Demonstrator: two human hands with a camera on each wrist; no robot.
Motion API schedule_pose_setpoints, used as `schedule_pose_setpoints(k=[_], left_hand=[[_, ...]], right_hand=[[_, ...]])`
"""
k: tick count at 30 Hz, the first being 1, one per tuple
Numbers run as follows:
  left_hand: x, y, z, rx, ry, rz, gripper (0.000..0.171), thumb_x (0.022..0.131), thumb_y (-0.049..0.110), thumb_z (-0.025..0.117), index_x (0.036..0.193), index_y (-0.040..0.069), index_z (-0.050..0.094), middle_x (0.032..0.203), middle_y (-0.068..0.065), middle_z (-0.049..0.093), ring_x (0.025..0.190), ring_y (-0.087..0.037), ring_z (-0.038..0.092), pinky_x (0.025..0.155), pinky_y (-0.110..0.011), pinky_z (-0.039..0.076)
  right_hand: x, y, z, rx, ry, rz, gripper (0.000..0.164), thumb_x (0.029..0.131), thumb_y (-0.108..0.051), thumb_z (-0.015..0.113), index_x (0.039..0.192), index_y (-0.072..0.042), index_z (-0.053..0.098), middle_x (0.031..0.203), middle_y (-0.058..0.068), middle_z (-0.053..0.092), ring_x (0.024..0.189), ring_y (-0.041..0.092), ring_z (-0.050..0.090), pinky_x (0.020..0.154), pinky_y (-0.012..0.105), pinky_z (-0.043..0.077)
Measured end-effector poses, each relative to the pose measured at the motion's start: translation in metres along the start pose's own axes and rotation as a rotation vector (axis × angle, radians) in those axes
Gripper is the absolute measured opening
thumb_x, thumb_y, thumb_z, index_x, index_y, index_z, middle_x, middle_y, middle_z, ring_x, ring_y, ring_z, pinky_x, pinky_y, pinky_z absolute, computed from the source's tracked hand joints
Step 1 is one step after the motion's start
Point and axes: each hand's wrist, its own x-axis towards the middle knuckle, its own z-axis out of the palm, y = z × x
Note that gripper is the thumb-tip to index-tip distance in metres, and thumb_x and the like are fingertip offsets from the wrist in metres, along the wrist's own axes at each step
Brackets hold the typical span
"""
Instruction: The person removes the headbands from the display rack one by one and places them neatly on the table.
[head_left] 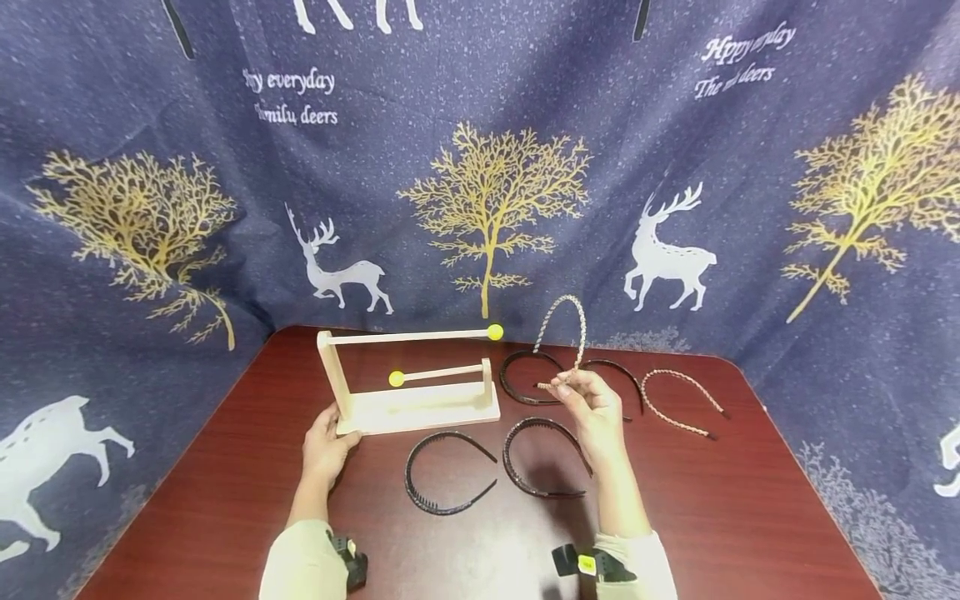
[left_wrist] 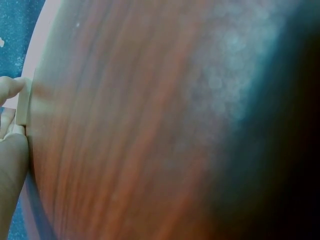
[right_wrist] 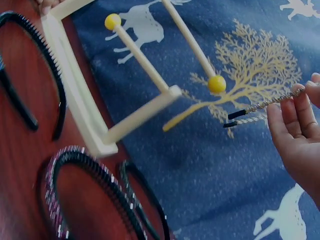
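Note:
My left hand (head_left: 324, 450) grips the left end of the base of a pale wooden two-bar stand (head_left: 420, 410), thumb in front. The left wrist view shows only that base end (left_wrist: 23, 102) between fingers and thumb. Each bar has a yellow ball on its free end; the upper bar (head_left: 412, 337) points right, the lower one (head_left: 442, 372) left. Above the table, right of the stand, my right hand (head_left: 600, 421) pinches a braided, light-coloured headband (head_left: 582, 329) near one end, its arch upward. In the right wrist view its dark tips (right_wrist: 237, 114) point toward the stand, apart from the bars.
Two black toothed headbands, one left (head_left: 408, 475) and one right (head_left: 507, 454), lie in front of the stand. More dark headbands (head_left: 504, 382) lie behind my right hand, and a second braided headband (head_left: 643, 393) lies farther right. A patterned blue cloth (head_left: 465, 67) hangs behind the table.

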Motion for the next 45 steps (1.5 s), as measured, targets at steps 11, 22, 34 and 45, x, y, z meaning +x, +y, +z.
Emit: schedule_pose_setpoints(k=[11,22,34,45], left_hand=[[0.001,0.0,0.001,0.017,0.008,-0.004,0.072,0.077,-0.017,0.061,0.14,-0.009,0.028,0.143,-0.025,0.03,0.133,-0.03,0.025,0.105,-0.036,0.028],[0.003,0.001,0.001,0.026,0.007,0.002,0.072,0.077,-0.016,0.061,0.14,-0.009,0.028,0.143,-0.026,0.031,0.133,-0.031,0.026,0.105,-0.036,0.027],[0.0,0.004,0.001,0.031,-0.003,-0.005,0.071,0.079,-0.015,0.06,0.141,-0.008,0.027,0.144,-0.025,0.03,0.134,-0.028,0.024,0.106,-0.035,0.026],[-0.001,0.003,-0.001,0.038,-0.008,-0.012,0.073,0.08,-0.013,0.062,0.142,-0.007,0.025,0.144,-0.024,0.03,0.133,-0.028,0.025,0.105,-0.035,0.027]], right_hand=[[-0.026,-0.01,-0.024,-0.296,-0.034,-0.031,0.014,0.082,0.023,0.048,0.094,0.019,0.053,0.094,0.004,0.066,0.086,0.013,0.063,0.079,0.023,0.05],[-0.049,-0.017,-0.046,-0.472,0.067,0.053,0.012,0.081,0.019,0.056,0.09,0.012,0.061,0.094,0.005,0.068,0.081,0.009,0.061,0.073,0.017,0.049],[-0.067,-0.013,-0.08,-0.473,0.098,0.246,0.017,0.083,0.013,0.058,0.092,0.001,0.067,0.095,0.008,0.067,0.076,0.011,0.061,0.066,0.026,0.053],[-0.073,-0.023,-0.103,-0.638,-0.044,0.393,0.016,0.085,0.007,0.058,0.101,0.011,0.062,0.095,-0.004,0.066,0.085,0.007,0.057,0.063,0.023,0.048]])
